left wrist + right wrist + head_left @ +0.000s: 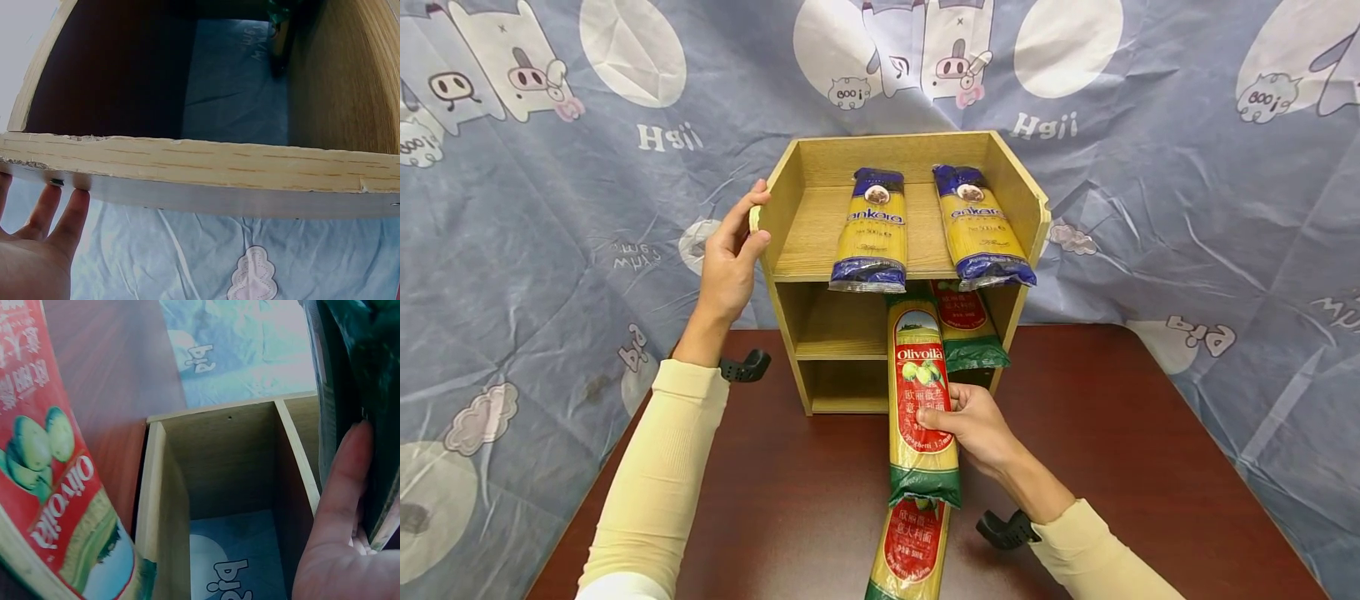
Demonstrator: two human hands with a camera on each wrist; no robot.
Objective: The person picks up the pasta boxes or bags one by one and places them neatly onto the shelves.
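My right hand (976, 427) grips a red-labelled Olivoila spaghetti pack (923, 400), thumb on its front, with the pack's top end at the middle shelf opening. In the right wrist view the hand (340, 531) is at the edge of a dark green pack. The left hand (730, 258) touches the outer left side of the wooden shelf unit (784, 333); in the left wrist view its fingertips (80, 195) rest against the side panel. Another Olivoila pack (912, 550) lies on the table below the held one.
Two blue-and-yellow ankara packs, one left (872, 229) and one right (983, 225), lie on the top shelf. A green-and-red pack (972, 329) sits on the middle shelf at right. The dark red table (820, 500) meets a patterned cloth (647, 200).
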